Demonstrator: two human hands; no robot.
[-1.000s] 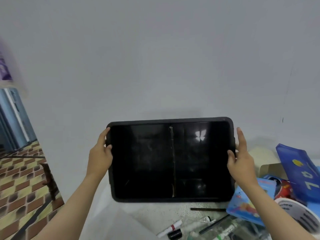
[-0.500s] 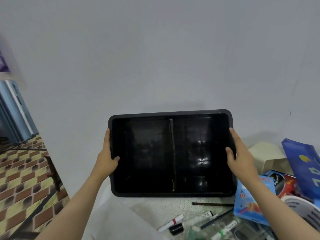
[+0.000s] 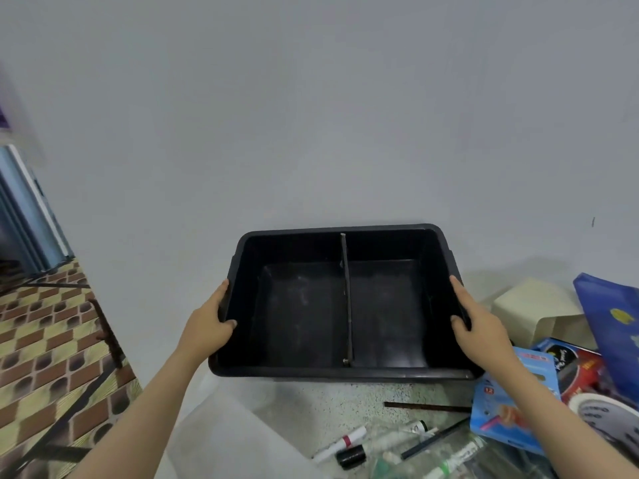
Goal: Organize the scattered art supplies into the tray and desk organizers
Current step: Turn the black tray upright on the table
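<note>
Two compartments, both bare, in black plastic tray [image 3: 394, 229] w/ thin centre divider [image 3: 346, 299]; left hand [image 3: 207, 328] & right hand [image 3: 479, 328] grip its side rims, on speckled table [image 3: 328, 406] by wall.

Black tray [image 3: 301, 369] (two compartments) between left hand [image 3: 209, 326] and right hand [image 3: 479, 328].

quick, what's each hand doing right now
left hand: grips the left rim of the black tray
right hand: grips the tray's right rim
</note>
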